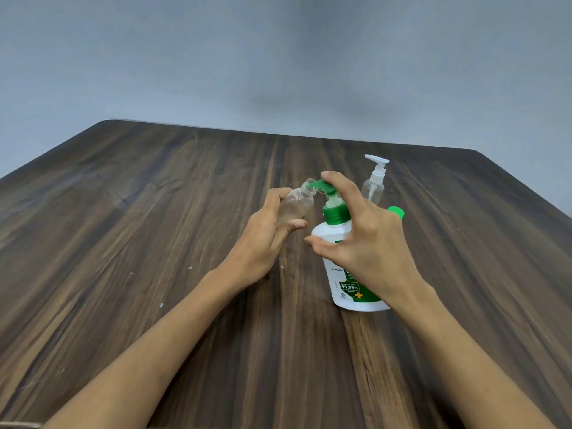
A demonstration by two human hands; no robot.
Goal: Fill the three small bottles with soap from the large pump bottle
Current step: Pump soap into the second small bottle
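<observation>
Clearly the left hand [263, 230] grips a small clear bottle [295, 204] with fingers and thumb curled round its body, tilting it so the open mouth meets the green spout of the large pump bottle [343, 258]; held this way, I judge, soap can drop straight into the neck rather than onto the wooden table [154, 243]. The right hand [368, 243] arches over the pump, its forefinger pressing the green pump head [325, 187] while the thumb braces against the white shoulder and the other fingers curl loosely behind, which seems meant to steady the bottle during each stroke. A second clear bottle with a white pump [374, 184] stands just behind, and a green cap [396, 212] shows beside the right hand; what it belongs to is hidden. On the large bottle's green label, "PROTECTS FROM 99.99%" is readable; the brand name is covered.
</observation>
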